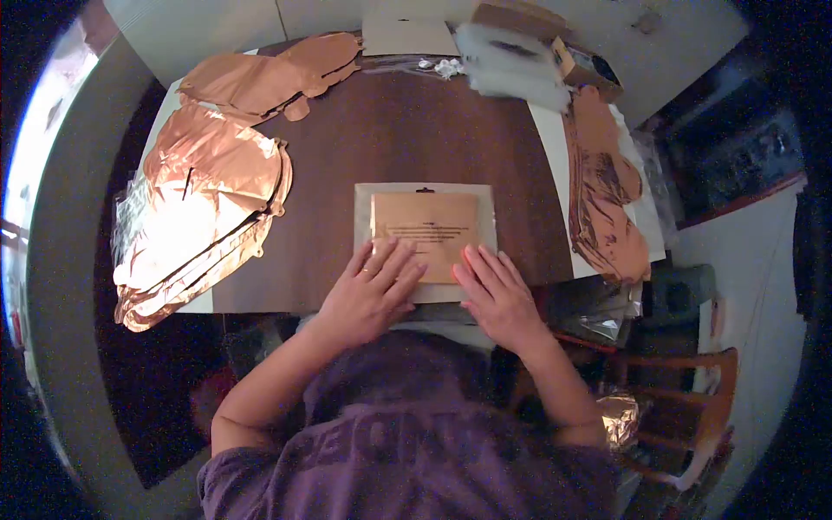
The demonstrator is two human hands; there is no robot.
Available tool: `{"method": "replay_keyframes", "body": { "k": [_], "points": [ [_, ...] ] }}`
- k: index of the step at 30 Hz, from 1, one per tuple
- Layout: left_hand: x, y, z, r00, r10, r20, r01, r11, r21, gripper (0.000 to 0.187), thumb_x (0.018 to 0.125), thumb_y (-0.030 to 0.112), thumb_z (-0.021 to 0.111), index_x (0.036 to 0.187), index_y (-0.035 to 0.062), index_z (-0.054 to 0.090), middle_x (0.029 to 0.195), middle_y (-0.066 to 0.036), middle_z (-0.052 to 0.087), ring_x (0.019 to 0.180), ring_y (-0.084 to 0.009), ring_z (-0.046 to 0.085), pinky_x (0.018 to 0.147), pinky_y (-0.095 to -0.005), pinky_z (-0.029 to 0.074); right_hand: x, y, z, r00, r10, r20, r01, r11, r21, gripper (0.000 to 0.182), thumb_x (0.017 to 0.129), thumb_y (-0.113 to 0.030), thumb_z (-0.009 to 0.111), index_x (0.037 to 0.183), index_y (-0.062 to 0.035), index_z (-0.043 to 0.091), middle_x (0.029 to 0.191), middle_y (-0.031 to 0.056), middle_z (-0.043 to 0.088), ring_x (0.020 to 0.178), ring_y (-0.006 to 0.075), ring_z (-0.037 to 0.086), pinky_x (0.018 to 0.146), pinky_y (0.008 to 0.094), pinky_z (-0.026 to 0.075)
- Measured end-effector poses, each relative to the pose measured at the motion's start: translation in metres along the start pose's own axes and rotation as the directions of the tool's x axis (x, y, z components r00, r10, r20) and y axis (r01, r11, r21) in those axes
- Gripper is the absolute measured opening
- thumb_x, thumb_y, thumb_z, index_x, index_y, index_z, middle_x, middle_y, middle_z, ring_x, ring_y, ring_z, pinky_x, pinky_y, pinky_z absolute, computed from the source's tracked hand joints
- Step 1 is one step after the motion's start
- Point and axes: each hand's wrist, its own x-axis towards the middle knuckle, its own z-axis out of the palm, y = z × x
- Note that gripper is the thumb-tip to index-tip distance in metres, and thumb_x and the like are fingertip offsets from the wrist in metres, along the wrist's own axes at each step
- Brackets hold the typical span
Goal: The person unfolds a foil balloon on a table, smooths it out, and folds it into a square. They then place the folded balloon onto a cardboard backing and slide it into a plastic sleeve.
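Note:
A tan, folded sheet with dark printed lines (pixel 433 212) lies on a pale, clear-edged package (pixel 487 204) with a dark hang hole at its top, near the table's front edge. My left hand (pixel 373 290) rests on the lower left part of the sheet, fingers extended. On the lower right, my right hand (pixel 498 299) lies with its fingers stretched over the sheet's corner and the package edge. Neither hand is wrapped round anything.
Shiny copper foil pieces (pixel 217 173) are piled on the table's left, with more flat foil (pixel 269 76) behind. Folded foil (pixel 602 182) lies at the right. Clear bags (pixel 511 61), an open box (pixel 587 68) and a pale card (pixel 407 39) stand at the back. A wooden chair (pixel 724 381) is right.

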Motion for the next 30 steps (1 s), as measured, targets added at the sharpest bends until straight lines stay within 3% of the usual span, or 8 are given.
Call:
{"method": "replay_keyframes", "body": {
  "k": [2,8,14,17,20,24,26,30],
  "points": [
    [-0.002,0.001,0.005,0.999,-0.007,-0.050,0.007,1.000,0.013,0.059,0.088,0.033,0.064,0.140,0.0132,0.047,0.149,-0.016,0.040,0.139,-0.0388,0.036,0.113,-0.0561,0.028,0.000,0.004,0.003,0.999,0.017,-0.048,-0.015,0.999,0.042,0.055,0.084,-0.024,0.069,0.135,-0.0081,0.055,0.145,0.0160,0.046,0.135,0.0334,0.044,0.113,0.0496,0.034],
    [-0.005,-0.005,-0.001,0.988,-0.152,-0.002,0.152,0.988,-0.040,0.063,0.084,0.021,0.064,0.144,0.0180,0.045,0.153,-0.015,0.035,0.142,-0.0438,0.030,0.113,-0.0621,0.023,0.011,0.011,0.012,0.971,0.164,-0.175,-0.122,0.966,0.229,0.041,0.087,-0.016,0.064,0.127,-0.0085,0.062,0.136,0.0145,0.056,0.128,0.0339,0.051,0.110,0.0498,0.036],
    [0.015,0.007,-0.027,0.970,-0.237,-0.052,0.230,0.968,-0.103,0.064,0.073,0.018,0.069,0.134,0.0096,0.052,0.136,-0.018,0.049,0.132,-0.0419,0.041,0.111,-0.0618,0.027,0.016,0.012,0.009,0.986,0.092,-0.142,-0.081,0.993,0.085,0.043,0.087,-0.013,0.063,0.129,-0.0087,0.061,0.134,0.0137,0.057,0.127,0.0320,0.052,0.110,0.0505,0.037],
    [0.024,0.000,-0.017,0.988,-0.089,-0.126,0.060,0.974,-0.220,0.065,0.071,0.019,0.071,0.132,0.0088,0.053,0.133,-0.017,0.051,0.130,-0.0407,0.043,0.111,-0.0622,0.027,0.020,0.012,0.002,0.991,0.091,-0.101,-0.080,0.992,0.102,0.045,0.084,-0.015,0.067,0.129,-0.0081,0.060,0.133,0.0130,0.058,0.125,0.0321,0.053,0.109,0.0506,0.038],
    [0.023,-0.008,-0.003,0.981,-0.055,-0.187,0.012,0.974,-0.225,0.058,0.073,0.020,0.072,0.127,0.0089,0.057,0.130,-0.015,0.053,0.127,-0.0375,0.046,0.111,-0.0616,0.028,0.023,0.018,-0.002,0.991,0.059,-0.120,-0.043,0.991,0.130,0.049,0.080,-0.016,0.073,0.126,-0.0066,0.061,0.131,0.0123,0.059,0.123,0.0319,0.054,0.107,0.0484,0.040],
    [0.016,-0.008,-0.002,0.971,-0.048,-0.233,-0.012,0.969,-0.246,0.051,0.076,0.020,0.072,0.124,0.0074,0.060,0.128,-0.013,0.055,0.124,-0.0353,0.050,0.110,-0.0600,0.031,0.026,0.027,-0.012,0.986,0.155,-0.062,-0.123,0.926,0.356,0.050,0.076,-0.018,0.078,0.123,-0.0075,0.062,0.130,0.0115,0.059,0.121,0.0303,0.056,0.106,0.0451,0.042],
    [0.013,-0.004,-0.006,0.965,-0.110,-0.238,0.059,0.976,-0.212,0.055,0.075,0.021,0.074,0.126,0.0081,0.059,0.129,-0.013,0.056,0.125,-0.0365,0.050,0.111,-0.0598,0.030,0.027,0.030,-0.016,0.967,0.255,0.008,-0.223,0.829,0.513,0.049,0.076,-0.018,0.078,0.122,-0.0084,0.063,0.130,0.0113,0.059,0.120,0.0298,0.056,0.106,0.0439,0.043],
    [0.002,0.001,-0.010,0.930,-0.247,-0.271,0.198,0.960,-0.196,0.054,0.073,0.023,0.078,0.122,0.0075,0.061,0.125,-0.013,0.058,0.124,-0.0360,0.051,0.111,-0.0587,0.032,0.030,0.028,-0.016,0.974,0.207,-0.092,-0.162,0.920,0.357,0.045,0.072,-0.011,0.080,0.115,-0.0059,0.067,0.122,0.0119,0.064,0.115,0.0317,0.059,0.102,0.0436,0.046]
  ]
}}
